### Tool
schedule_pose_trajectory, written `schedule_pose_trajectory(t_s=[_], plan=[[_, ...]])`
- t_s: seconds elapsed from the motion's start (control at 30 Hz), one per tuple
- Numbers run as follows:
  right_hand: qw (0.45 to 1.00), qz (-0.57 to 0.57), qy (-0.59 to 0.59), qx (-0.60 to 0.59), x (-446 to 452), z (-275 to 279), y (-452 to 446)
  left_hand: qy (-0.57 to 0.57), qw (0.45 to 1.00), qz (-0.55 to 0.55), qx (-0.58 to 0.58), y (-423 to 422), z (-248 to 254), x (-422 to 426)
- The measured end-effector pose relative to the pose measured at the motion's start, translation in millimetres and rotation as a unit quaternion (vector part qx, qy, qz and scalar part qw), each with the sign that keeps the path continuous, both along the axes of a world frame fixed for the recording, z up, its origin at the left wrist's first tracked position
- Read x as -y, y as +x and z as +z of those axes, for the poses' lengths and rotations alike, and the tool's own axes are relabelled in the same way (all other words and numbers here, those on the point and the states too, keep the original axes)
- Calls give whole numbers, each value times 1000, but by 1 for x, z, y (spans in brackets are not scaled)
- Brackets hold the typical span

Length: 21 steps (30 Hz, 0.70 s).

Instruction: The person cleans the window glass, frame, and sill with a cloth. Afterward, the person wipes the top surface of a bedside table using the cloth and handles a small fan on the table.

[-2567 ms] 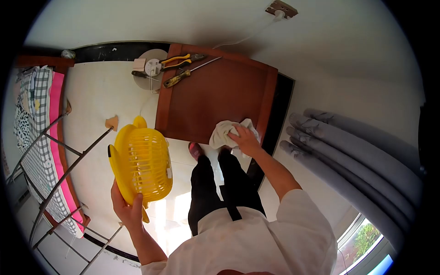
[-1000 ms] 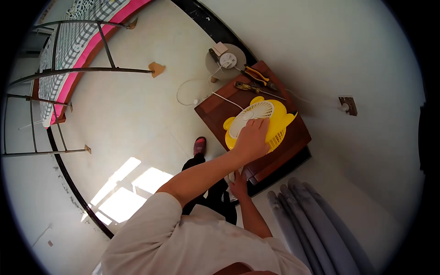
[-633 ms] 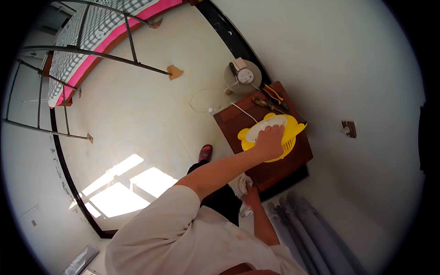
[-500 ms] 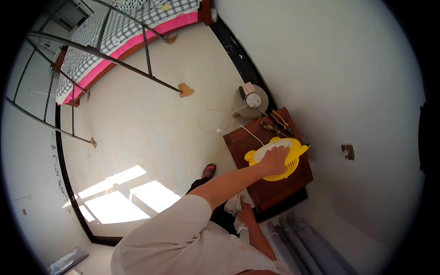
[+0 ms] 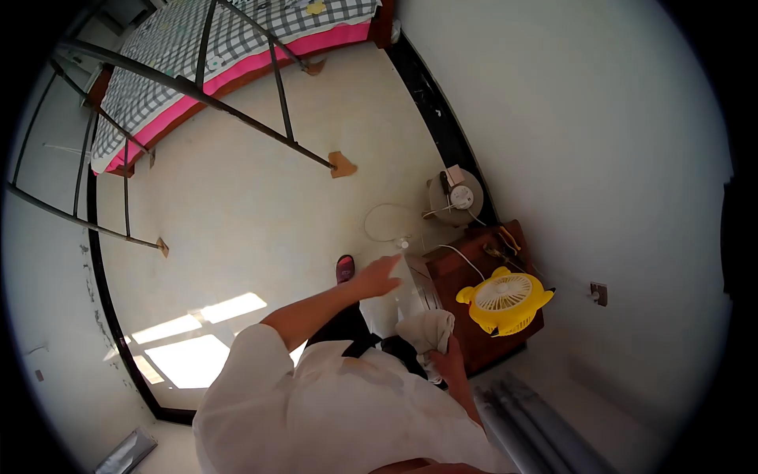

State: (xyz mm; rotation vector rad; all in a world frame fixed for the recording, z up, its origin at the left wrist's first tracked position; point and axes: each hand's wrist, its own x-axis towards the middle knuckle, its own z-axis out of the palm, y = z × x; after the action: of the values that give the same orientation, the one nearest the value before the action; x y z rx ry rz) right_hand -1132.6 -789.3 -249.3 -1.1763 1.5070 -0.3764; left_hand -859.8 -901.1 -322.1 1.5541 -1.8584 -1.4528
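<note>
My left hand (image 5: 379, 276) is in the air over the floor, left of the brown wooden cabinet (image 5: 452, 278). Its fingers look stretched out, with nothing in them. My right hand (image 5: 450, 365) grips a whitish cloth (image 5: 428, 330), bunched up close to my body at the cabinet's near side. On the cabinet top sits a yellow fan (image 5: 507, 304) with a pale round grille facing up and ear-like knobs on its rim. No hand touches the fan. A white cable (image 5: 462, 257) runs beside it.
Pliers and other tools (image 5: 505, 246) lie behind the fan. A round stool (image 5: 455, 199) holds a white disc-shaped device and small items. A metal frame (image 5: 237, 113) stands before the checked bed (image 5: 237, 47). Grey curtain folds (image 5: 537, 426) hang at lower right.
My left hand has left the fan and moved left over the floor. The fan's grille now shows fully. My right hand still holds the cloth, now a little raised. The view has shifted.
</note>
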Motion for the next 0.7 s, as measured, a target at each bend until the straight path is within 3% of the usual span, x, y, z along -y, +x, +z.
schedule_pose_trajectory(t_s=[0.07, 0.1, 0.23, 0.33, 0.4, 0.47, 0.53, 0.7], plan=[[997, -63, 46, 23, 17, 8, 24, 132, 982, 110, 83, 95, 25, -2], [997, 7, 24, -72, 24, -1, 27, 63, 979, 147, 125, 143, 13, -17], [998, 4, 15, -61, 74, 4, 53, 37, 927, 331, 169, 281, 42, -30], [997, -45, 54, -39, 115, 19, 69, 30, 888, 445, 109, 306, 79, -19], [991, -117, 57, 16, 138, 33, 76, 20, 880, 474, 33, 306, 70, -18], [992, -120, 49, 9, 149, 26, 70, 42, 890, 455, -8, 286, 77, -12], [983, -166, 53, 59, 167, 28, 73, 113, 909, 401, -26, 273, 76, -9], [976, -205, 57, 37, 210, 8, 72, 163, 917, 365, 4, 269, 59, 18]])
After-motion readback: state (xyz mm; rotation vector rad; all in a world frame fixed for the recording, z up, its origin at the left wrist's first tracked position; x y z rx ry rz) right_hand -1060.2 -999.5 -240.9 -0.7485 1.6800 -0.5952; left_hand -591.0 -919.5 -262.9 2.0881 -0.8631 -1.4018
